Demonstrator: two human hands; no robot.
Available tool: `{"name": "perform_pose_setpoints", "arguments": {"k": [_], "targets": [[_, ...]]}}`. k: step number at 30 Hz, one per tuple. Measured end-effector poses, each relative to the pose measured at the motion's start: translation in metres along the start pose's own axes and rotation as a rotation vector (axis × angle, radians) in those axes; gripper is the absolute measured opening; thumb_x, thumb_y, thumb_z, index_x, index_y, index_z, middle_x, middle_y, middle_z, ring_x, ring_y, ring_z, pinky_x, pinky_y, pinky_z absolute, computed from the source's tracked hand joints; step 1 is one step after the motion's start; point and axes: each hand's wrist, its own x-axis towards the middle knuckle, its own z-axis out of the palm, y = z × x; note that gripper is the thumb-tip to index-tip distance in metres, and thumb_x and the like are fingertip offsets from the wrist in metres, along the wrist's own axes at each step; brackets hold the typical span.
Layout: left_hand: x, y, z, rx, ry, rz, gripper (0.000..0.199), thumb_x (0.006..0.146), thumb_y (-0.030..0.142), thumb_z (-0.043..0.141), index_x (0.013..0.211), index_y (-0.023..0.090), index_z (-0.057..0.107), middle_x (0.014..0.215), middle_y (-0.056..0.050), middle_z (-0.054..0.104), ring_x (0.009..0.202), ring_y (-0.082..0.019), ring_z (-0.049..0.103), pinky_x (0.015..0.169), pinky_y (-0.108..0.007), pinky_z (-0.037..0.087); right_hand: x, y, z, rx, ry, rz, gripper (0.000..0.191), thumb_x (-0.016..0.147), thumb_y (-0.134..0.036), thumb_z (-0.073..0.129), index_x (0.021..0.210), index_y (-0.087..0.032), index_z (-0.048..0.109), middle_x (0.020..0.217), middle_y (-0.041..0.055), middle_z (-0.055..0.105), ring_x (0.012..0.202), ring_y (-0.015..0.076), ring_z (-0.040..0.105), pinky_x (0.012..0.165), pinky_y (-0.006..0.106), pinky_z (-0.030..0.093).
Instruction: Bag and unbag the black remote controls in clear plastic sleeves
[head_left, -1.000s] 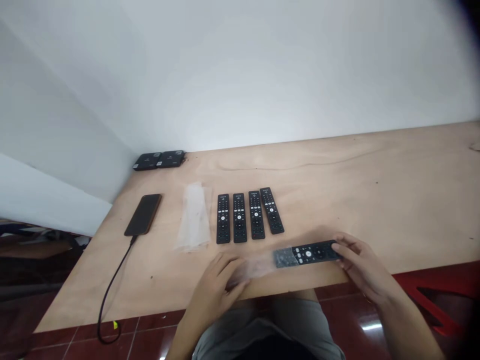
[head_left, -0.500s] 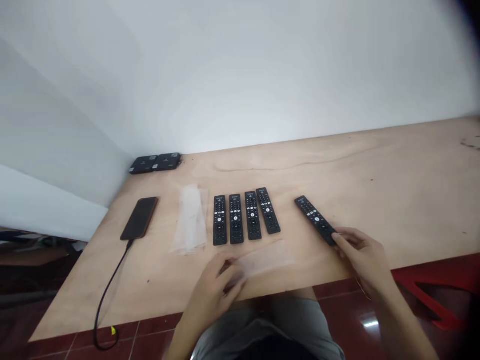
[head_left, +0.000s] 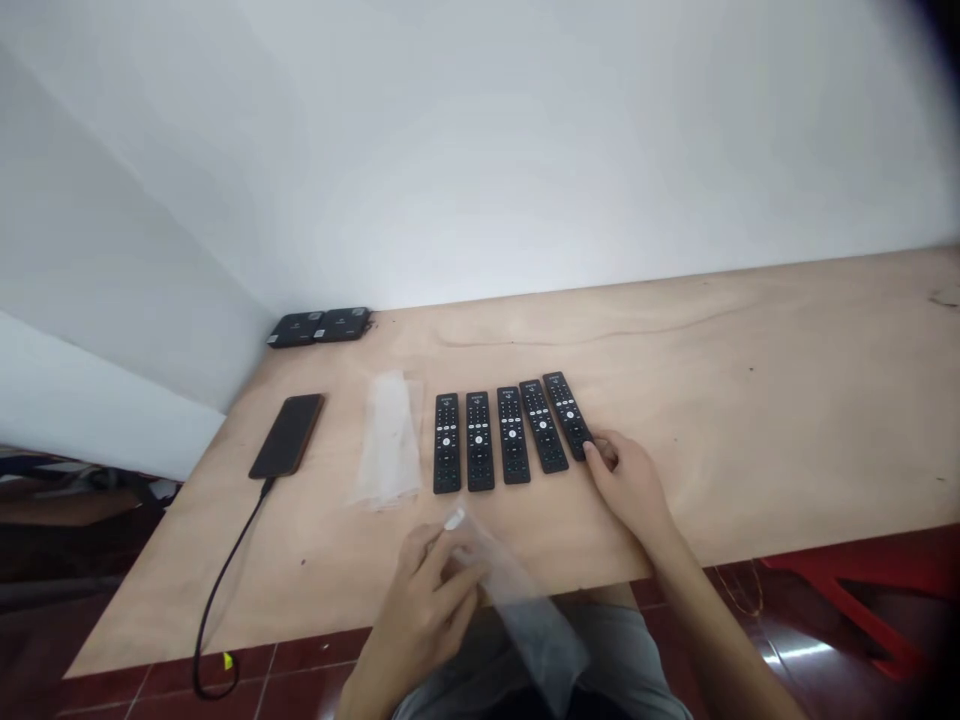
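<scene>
Several black remote controls lie in a row on the wooden table, buttons up. My right hand grips the lower end of the rightmost remote control, which lies tilted at the end of the row. Its neighbour, another remote control, is close beside it. Pinched in my left hand is a translucent plastic sleeve, which hangs down past the table's front edge over my lap. A pile of similar plastic sleeves lies flat left of the row.
A phone with a black cable plugged in lies on the left; the cable drops over the front edge. Two flat black boxes sit at the back left by the wall. A red plastic chair stands at right.
My right hand has slid its remote control left, up to the end of the row. The sleeve in my left hand has lifted off the table and swung down toward me.
</scene>
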Motion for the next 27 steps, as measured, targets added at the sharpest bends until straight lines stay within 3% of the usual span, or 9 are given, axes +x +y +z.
{"name": "perform_pose_setpoints", "arguments": {"k": [4, 7, 11, 14, 17, 20, 24, 27], "targets": [[-0.001, -0.010, -0.020, 0.025, 0.150, 0.020, 0.044, 0.099, -0.004, 0.064, 0.132, 0.024, 0.075, 0.110, -0.010, 0.074, 0.101, -0.025, 0.066, 0.093, -0.045, 0.060, -0.001, -0.001, 0.002, -0.043, 0.019, -0.012, 0.043, 0.107, -0.045, 0.054, 0.129, -0.019, 0.080, 0.093, 0.0115, 0.079, 0.096, 0.0350, 0.071, 0.088, 0.046, 0.054], [0.013, -0.032, -0.041, 0.010, 0.219, 0.003, 0.049, 0.099, -0.006, 0.065, 0.135, 0.027, 0.074, 0.113, -0.009, 0.072, 0.106, -0.024, 0.069, 0.093, -0.042, 0.061, -0.003, -0.001, 0.002, -0.057, 0.023, -0.027, 0.042, 0.108, -0.045, 0.054, 0.129, -0.019, 0.079, 0.097, 0.0126, 0.080, 0.098, 0.0354, 0.071, 0.089, 0.046, 0.054], [0.045, -0.085, -0.060, 0.049, 0.272, -0.017, 0.038, 0.102, 0.000, 0.064, 0.125, 0.027, 0.079, 0.119, -0.008, 0.074, 0.105, -0.021, 0.074, 0.094, -0.038, 0.063, -0.003, 0.000, 0.004, -0.064, 0.027, -0.041, 0.042, 0.108, -0.044, 0.053, 0.131, -0.020, 0.078, 0.101, 0.0130, 0.082, 0.101, 0.0361, 0.071, 0.092, 0.047, 0.054], [0.066, -0.135, -0.064, 0.054, 0.287, -0.061, 0.020, 0.106, 0.014, 0.065, 0.110, 0.025, 0.082, 0.113, -0.007, 0.079, 0.106, -0.022, 0.078, 0.098, -0.040, 0.065, -0.003, 0.001, 0.006, -0.069, 0.030, -0.045, 0.040, 0.109, -0.044, 0.053, 0.130, -0.021, 0.078, 0.107, 0.0127, 0.083, 0.103, 0.0363, 0.072, 0.095, 0.048, 0.054], [0.078, -0.180, -0.059, 0.035, 0.188, -0.167, 0.023, 0.109, 0.029, 0.061, 0.103, 0.023, 0.082, 0.113, -0.009, 0.082, 0.109, -0.024, 0.080, 0.104, -0.043, 0.066, -0.003, 0.001, 0.007, -0.072, 0.029, -0.043, 0.037, 0.109, -0.041, 0.054, 0.130, -0.022, 0.078, 0.113, 0.0125, 0.084, 0.107, 0.0365, 0.072, 0.097, 0.048, 0.054], [0.080, -0.212, -0.051, 0.026, 0.100, -0.188, 0.032, 0.110, 0.033, 0.053, 0.104, 0.023, 0.083, 0.122, -0.011, 0.084, 0.118, -0.028, 0.080, 0.108, -0.050, 0.066, -0.003, 0.000, 0.008, -0.074, 0.028, -0.044, 0.037, 0.110, -0.040, 0.053, 0.131, -0.023, 0.078, 0.116, 0.0120, 0.084, 0.110, 0.0365, 0.072, 0.099, 0.048, 0.054], [0.074, -0.230, -0.043, 0.016, -0.024, -0.189, 0.036, 0.106, 0.029, 0.050, 0.116, 0.022, 0.084, 0.132, -0.011, 0.084, 0.135, -0.034, 0.075, 0.117, -0.062, 0.060, -0.003, 0.000, 0.009, -0.075, 0.025, -0.050, 0.037, 0.110, -0.041, 0.053, 0.131, -0.022, 0.078, 0.116, 0.0127, 0.084, 0.109, 0.0375, 0.073, 0.098, 0.049, 0.054], [0.069, -0.232, -0.042, 0.011, -0.091, -0.185, 0.040, 0.100, 0.021, 0.050, 0.120, 0.023, 0.084, 0.136, -0.009, 0.084, 0.141, -0.034, 0.071, 0.122, -0.063, 0.056, -0.003, 0.000, 0.009, -0.075, 0.026, -0.049, 0.038, 0.110, -0.040, 0.053, 0.132, -0.022, 0.078, 0.114, 0.0131, 0.084, 0.108, 0.0376, 0.073, 0.096, 0.049, 0.054]]}}
